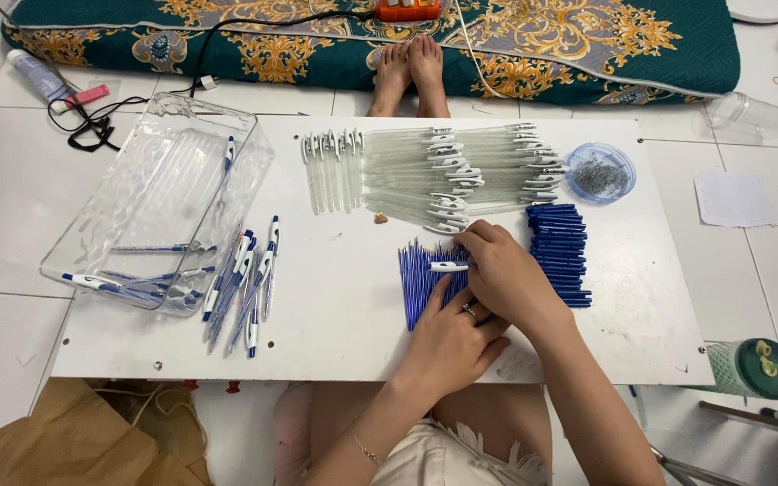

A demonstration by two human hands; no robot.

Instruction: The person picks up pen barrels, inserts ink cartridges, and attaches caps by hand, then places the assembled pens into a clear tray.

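**Both hands at the pile of blue refills**

Your left hand (pixel 450 346) lies flat over the near end of the blue refills (pixel 423 277), fingers spread and loose, gripping nothing; it looks placed there to pin the thin rods so they do not roll. Your right hand (pixel 503 274) curls over the far side of the same pile, its fingertips closed on a clear pen barrel (pixel 448 266) with a white clip, held level just above the refills, likely so one can slide straight in.

The refills are slim dark-blue sticks fanned out side by side at the middle of the white board (pixel 335 333). The parts sit sorted within reach: clear barrels (pixel 461 171) in rows beyond, blue tubes (pixel 558 252) stacked to the right, a small bowl of springs (pixel 600 173) past them, finished pens (pixel 243 283) to the left beside a clear tray (pixel 150 193)
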